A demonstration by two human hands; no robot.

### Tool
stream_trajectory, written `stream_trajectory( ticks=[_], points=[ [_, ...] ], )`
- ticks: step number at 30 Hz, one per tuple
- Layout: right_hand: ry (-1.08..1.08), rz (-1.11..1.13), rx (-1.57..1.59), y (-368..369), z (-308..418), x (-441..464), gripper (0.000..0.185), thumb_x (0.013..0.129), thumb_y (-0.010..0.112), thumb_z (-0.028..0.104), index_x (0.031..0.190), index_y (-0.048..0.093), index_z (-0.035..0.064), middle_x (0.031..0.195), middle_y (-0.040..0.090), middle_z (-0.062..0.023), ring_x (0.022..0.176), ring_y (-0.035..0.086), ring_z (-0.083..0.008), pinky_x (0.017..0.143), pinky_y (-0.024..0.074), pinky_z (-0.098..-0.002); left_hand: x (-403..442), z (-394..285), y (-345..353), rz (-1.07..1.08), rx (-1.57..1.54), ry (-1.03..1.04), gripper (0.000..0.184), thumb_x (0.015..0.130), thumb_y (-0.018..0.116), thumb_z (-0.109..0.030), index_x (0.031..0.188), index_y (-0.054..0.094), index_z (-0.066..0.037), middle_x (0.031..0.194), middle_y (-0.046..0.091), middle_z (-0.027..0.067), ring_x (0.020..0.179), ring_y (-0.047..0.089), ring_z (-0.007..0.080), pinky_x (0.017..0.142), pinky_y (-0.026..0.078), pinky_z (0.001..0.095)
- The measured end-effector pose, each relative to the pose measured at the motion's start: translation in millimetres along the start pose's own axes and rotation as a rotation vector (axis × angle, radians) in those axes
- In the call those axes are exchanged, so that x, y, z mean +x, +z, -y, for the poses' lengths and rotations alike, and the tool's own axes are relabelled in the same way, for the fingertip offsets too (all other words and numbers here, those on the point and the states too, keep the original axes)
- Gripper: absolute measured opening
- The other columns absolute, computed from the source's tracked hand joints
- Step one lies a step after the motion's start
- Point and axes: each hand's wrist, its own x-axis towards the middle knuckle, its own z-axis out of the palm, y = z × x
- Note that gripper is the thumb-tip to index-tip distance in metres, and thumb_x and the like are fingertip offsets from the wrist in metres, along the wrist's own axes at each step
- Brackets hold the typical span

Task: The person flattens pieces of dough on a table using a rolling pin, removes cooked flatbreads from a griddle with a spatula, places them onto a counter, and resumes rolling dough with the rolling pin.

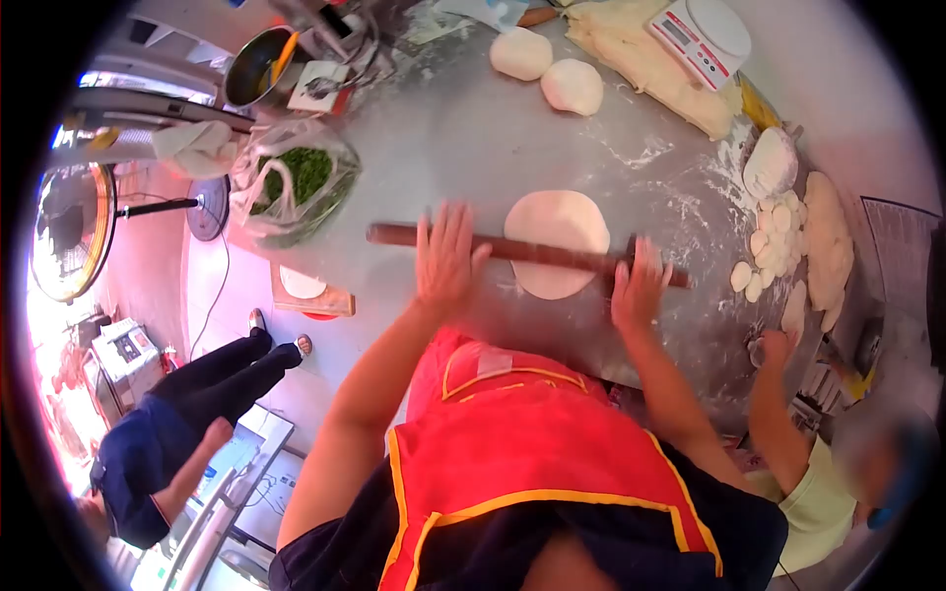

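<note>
A dark brown rolling pin [507, 248] lies across a round, flat sheet of dough [557, 212] on the grey metal table. On the pin's left part rests my left hand [448, 261], palm down, with the fingers stretched out past the wood. My right hand [641, 286] lies over the pin near its right end, fingers extended rather than wrapped round. The dough sheet sits between my two hands, partly hidden under the pin. Two smooth dough balls [522, 54] stand farther back on the table.
A white digital scale [690, 44] stands near a large dough slab [631, 49]. Small dough pieces [778, 236] are heaped at right, near a co-worker's hand [777, 348]. At left are a plastic bag of chopped greens [301, 182] and a metal bowl [258, 69]. Another person [148, 453] is beyond.
</note>
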Motion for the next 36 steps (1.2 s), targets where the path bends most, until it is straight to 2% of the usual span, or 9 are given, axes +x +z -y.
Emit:
stream_trajectory(
  ticks=[9, 13, 16, 18, 21, 27, 31, 33, 36],
  points=[
    [-0.088, -0.285, 0.045, 33, -29, 223, 0.055, 0.099, 0.049, 0.032, 0.146, 0.036, 0.0084, 0.152, 0.038, -0.0128, 0.141, 0.033, -0.0311, 0.114, 0.0224, -0.0564, 244, 20, 18, -0.325, 0.197, 0.190, 0.060, 0.095, 0.052, -0.038, 0.144, 0.041, -0.005, 0.152, 0.036, 0.0149, 0.144, 0.028, 0.0319, 0.113, 0.022, 0.0587],
    [-0.075, -0.077, 0.059, 5, -7, 73, 0.055, 0.097, 0.051, 0.026, 0.144, 0.038, 0.0014, 0.147, 0.042, -0.0197, 0.137, 0.037, -0.0354, 0.114, 0.0243, -0.0550, 90, 11, 7, 0.026, 0.093, 0.107, 0.063, 0.090, 0.059, -0.037, 0.140, 0.043, -0.002, 0.147, 0.042, 0.0164, 0.141, 0.032, 0.0317, 0.115, 0.023, 0.0529],
    [-0.096, -0.040, 0.131, -4, -6, 13, 0.053, 0.096, 0.050, 0.025, 0.142, 0.042, 0.0017, 0.143, 0.046, -0.0201, 0.136, 0.040, -0.0364, 0.113, 0.0237, -0.0564, 26, 21, 2, 0.020, -0.054, 0.169, 0.060, 0.091, 0.058, -0.037, 0.136, 0.047, 0.001, 0.143, 0.045, 0.0210, 0.138, 0.036, 0.0350, 0.113, 0.027, 0.0529],
    [0.015, 0.160, 0.050, -7, -14, 47, 0.051, 0.098, 0.048, 0.028, 0.141, 0.043, 0.0012, 0.143, 0.046, -0.0195, 0.135, 0.040, -0.0369, 0.112, 0.0250, -0.0570, 67, 35, 17, 0.002, -0.089, 0.153, 0.060, 0.091, 0.058, -0.038, 0.134, 0.048, 0.003, 0.142, 0.045, 0.0228, 0.137, 0.038, 0.0364, 0.113, 0.028, 0.0529],
    [-0.029, -0.078, 0.047, 6, -12, 91, 0.053, 0.099, 0.047, 0.030, 0.143, 0.040, 0.0019, 0.147, 0.042, -0.0192, 0.135, 0.039, -0.0373, 0.112, 0.0263, -0.0563, 116, 26, 4, -0.164, 0.115, 0.196, 0.059, 0.090, 0.059, -0.037, 0.132, 0.049, 0.003, 0.142, 0.046, 0.0228, 0.135, 0.039, 0.0369, 0.112, 0.029, 0.0527],
    [-0.086, 0.139, 0.029, -7, -3, -13, 0.063, 0.094, 0.057, 0.029, 0.146, 0.036, 0.0010, 0.145, 0.044, -0.0209, 0.135, 0.042, -0.0326, 0.110, 0.0311, -0.0502, -12, 24, -22, -0.038, -0.056, 0.207, 0.053, 0.081, 0.070, -0.030, 0.124, 0.056, 0.000, 0.130, 0.055, 0.0180, 0.127, 0.048, 0.0334, 0.108, 0.035, 0.0486],
    [0.202, 0.425, 0.786, 14, 31, 126, 0.054, 0.080, 0.076, 0.028, 0.122, 0.057, -0.0002, 0.114, 0.062, -0.0214, 0.107, 0.058, -0.0342, 0.090, 0.0462, -0.0418, -4, 30, -21, 0.144, -0.124, 0.241, 0.037, 0.072, 0.074, -0.022, 0.103, 0.060, -0.006, 0.102, 0.060, 0.0122, 0.101, 0.057, 0.0319, 0.089, 0.046, 0.0437],
    [0.157, 0.774, 0.800, 34, 46, 169, 0.040, 0.072, 0.079, 0.027, 0.102, 0.066, 0.0036, 0.102, 0.064, -0.0182, 0.098, 0.060, -0.0338, 0.086, 0.0472, -0.0441, -10, 19, -42, 0.105, -0.132, 0.260, 0.027, 0.070, 0.072, -0.019, 0.090, 0.059, -0.007, 0.090, 0.058, 0.0098, 0.089, 0.058, 0.0306, 0.078, 0.049, 0.0420],
    [-0.452, 0.679, 0.482, 90, 89, 179, 0.033, 0.073, 0.077, 0.025, 0.100, 0.068, 0.0070, 0.097, 0.067, -0.0133, 0.084, 0.063, -0.0307, 0.074, 0.0508, -0.0428, -36, -1, -63, 0.055, -0.100, 0.192, 0.021, 0.069, 0.067, -0.013, 0.087, 0.059, -0.008, 0.084, 0.058, 0.0072, 0.083, 0.059, 0.0274, 0.070, 0.049, 0.0387]
  ],
)
